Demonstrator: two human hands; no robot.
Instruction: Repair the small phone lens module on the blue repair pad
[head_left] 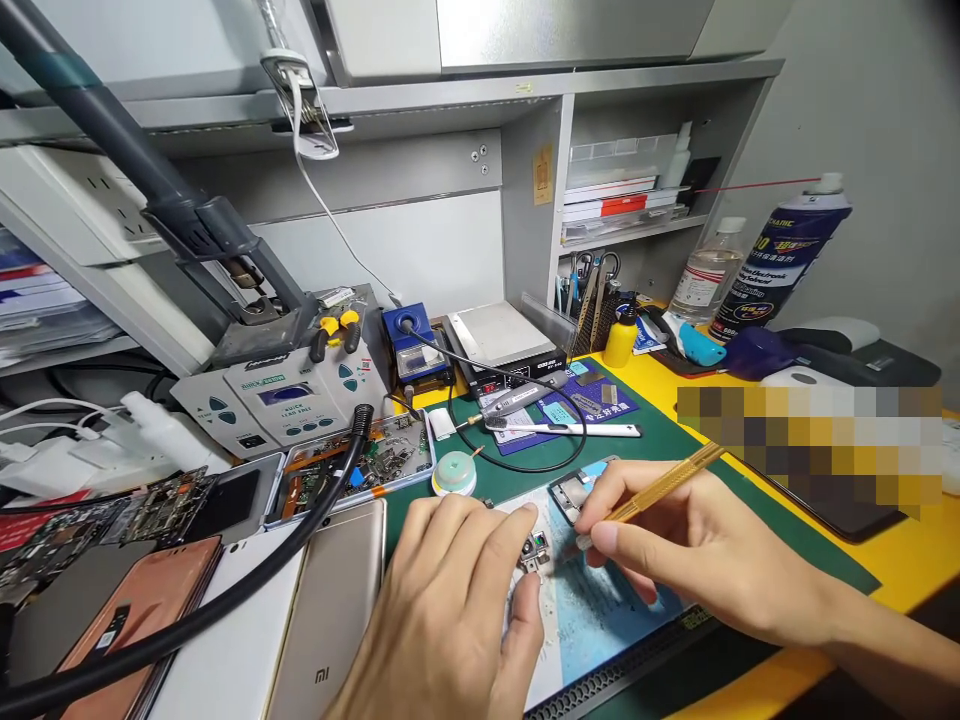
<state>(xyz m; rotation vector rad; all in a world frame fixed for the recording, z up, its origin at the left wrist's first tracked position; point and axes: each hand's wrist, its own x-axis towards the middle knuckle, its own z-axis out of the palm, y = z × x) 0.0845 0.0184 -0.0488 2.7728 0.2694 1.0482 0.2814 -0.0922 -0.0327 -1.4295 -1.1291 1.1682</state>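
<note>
My left hand is low in the middle of the view, its fingers bent over the work mat. Its index finger and thumb close around a small phone camera module, steadying it on a white patch of the mat. My right hand grips a slim gold metal tool like a pen, the shaft slanting up to the right. Its tip is near the right fingertips and too small to make out. Just behind those fingertips lies a small metal phone part. The light blue work mat lies beneath both hands.
A black hose crosses over phones at the left. Behind stand a hot-air station and a parts tray. A white brush, solder spool, yellow bottle and spray can are farther back.
</note>
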